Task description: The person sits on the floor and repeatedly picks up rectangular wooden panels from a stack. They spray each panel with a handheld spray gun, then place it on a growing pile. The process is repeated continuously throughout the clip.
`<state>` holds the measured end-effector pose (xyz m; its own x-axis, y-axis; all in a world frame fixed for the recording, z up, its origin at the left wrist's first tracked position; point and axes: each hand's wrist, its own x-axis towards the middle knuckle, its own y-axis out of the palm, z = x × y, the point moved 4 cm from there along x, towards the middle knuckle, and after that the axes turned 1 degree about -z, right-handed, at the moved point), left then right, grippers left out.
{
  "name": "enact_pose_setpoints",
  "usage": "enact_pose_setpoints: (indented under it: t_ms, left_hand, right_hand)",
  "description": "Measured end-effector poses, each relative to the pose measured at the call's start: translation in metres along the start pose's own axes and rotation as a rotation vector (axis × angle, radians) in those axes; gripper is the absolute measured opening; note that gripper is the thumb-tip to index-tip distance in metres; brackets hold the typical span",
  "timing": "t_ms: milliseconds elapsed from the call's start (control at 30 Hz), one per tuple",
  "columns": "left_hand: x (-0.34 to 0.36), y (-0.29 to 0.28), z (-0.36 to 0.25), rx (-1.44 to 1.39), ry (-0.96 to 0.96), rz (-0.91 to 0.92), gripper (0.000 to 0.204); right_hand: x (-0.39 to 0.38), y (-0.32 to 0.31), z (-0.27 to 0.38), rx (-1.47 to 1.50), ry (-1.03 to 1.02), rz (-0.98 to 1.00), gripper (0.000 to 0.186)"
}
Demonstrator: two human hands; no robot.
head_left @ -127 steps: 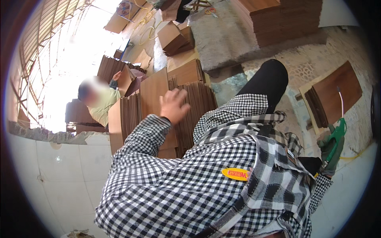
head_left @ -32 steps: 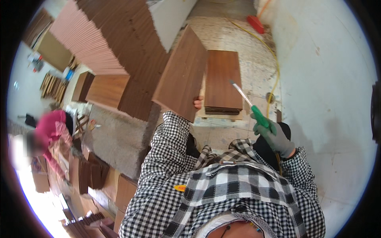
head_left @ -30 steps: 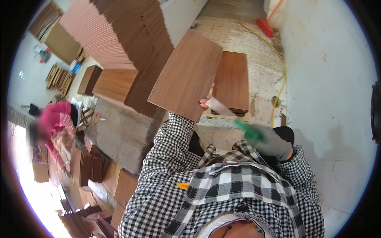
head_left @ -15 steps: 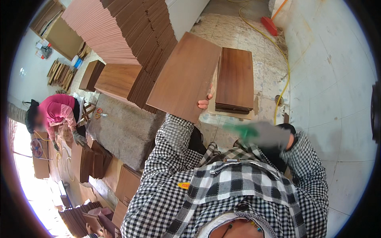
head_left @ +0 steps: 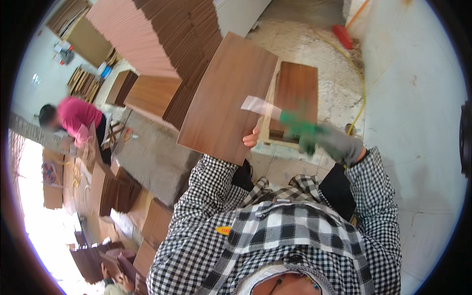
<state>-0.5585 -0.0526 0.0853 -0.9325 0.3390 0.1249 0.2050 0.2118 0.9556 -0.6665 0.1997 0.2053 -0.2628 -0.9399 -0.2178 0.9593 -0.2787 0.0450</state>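
A brown wood-grain panel [head_left: 223, 93] is held tilted in front of me. My left hand [head_left: 251, 137] grips it from underneath; only fingertips show, curled over its right edge, and the rest is hidden behind the board. My right hand [head_left: 314, 132], in a grey glove with green fingers, is closed on a pale, flat strip [head_left: 260, 105], blurred by motion. The strip's far end lies over the panel's right half; whether it touches the surface I cannot tell. Just right of the panel, partly behind my right hand, is a low stack of similar panels [head_left: 297, 86].
A tall stack of brown boards [head_left: 189, 54] rises beyond the panel. A grey block-like surface [head_left: 152, 152] lies to the left. Farther left a person in pink [head_left: 81, 115] bends over more boards; another person's hands [head_left: 118, 280] hold a panel at lower left. A yellow hose [head_left: 363, 98] runs along the right wall.
My right hand has swung up and left from near my lap, bringing the pale strip over the panel. My left hand keeps hold of the panel. The person in pink has shifted posture.
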Motion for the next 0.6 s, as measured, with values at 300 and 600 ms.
enact_pose_setpoints:
  t_ms: [300,600]
  left_hand:
    - [-0.268,0.15,0.002,0.399,0.508,-0.581,0.043]
    - [-0.524,0.316,0.21,1.256,0.494,-2.472,0.047]
  right_hand:
    - [-0.001,-0.033,-0.117,0.494,-0.077,-0.323,0.066]
    - [0.004,-0.036,-0.136,0.529,-0.009,-0.184,0.063]
